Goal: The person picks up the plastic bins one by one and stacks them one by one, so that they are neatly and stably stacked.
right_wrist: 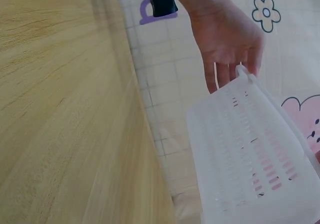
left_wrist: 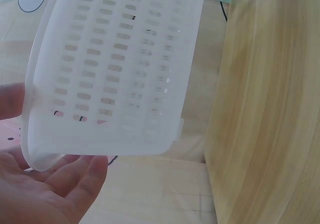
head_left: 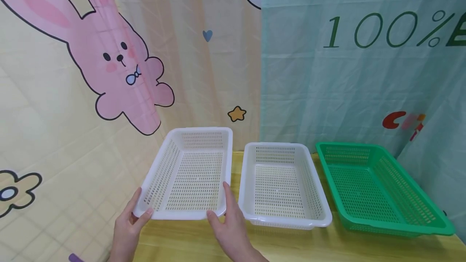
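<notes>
A white rectangular plastic basket with slotted walls is raised off the tabletop, tilted with its inside facing me. At its near left corner my left hand grips the rim, the thumb over the edge. My right hand holds the near right corner, thumb at the front rim and a finger along the side. In the left wrist view the left hand's fingers reach beneath the basket's slotted wall. Across the basket in the right wrist view, the left hand is seen at the rim.
A second white basket stands on the wooden table, just right of the raised one. Further right is a larger green basket. Printed curtains hang behind the table and along its left side.
</notes>
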Tool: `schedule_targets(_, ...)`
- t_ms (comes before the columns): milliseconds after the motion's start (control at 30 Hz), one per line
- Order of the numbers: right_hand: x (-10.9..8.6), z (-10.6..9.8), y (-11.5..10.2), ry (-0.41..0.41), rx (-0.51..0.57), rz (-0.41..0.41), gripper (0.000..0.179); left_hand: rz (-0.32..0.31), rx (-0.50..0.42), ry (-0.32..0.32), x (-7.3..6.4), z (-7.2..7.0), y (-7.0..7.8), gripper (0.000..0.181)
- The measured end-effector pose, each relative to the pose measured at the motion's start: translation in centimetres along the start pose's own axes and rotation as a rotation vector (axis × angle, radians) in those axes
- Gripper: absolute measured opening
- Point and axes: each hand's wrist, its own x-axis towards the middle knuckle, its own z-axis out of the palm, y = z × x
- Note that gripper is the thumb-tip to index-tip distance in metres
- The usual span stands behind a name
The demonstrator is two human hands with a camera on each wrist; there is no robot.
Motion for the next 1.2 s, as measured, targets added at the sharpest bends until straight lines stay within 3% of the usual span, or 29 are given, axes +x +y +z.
schedule_targets(200,0.0,-0.6,-0.1,0.032,-0.036,-0.020,0.083,0.025,-0.038,-0.006,-0.3,0.6,0.6,0.070)
schedule_targets(467,0.1,-1.4,-0.3,0.051,-0.036,-0.016,0.083,0.025,-0.013,-0.020,-0.4,1.4,1.2,0.070)
schedule_targets(733,0.2,-2.0,-0.4,0.089,-0.065,-0.042,0.082,0.093,-0.049,-0.018,-0.5,2.2,1.5,0.068)
schedule_targets(1200,0.6,-3.8,-1.3,0.168,-0.069,-0.071,0.084,0.109,-0.125,-0.010,-0.7,4.3,3.3,0.066)
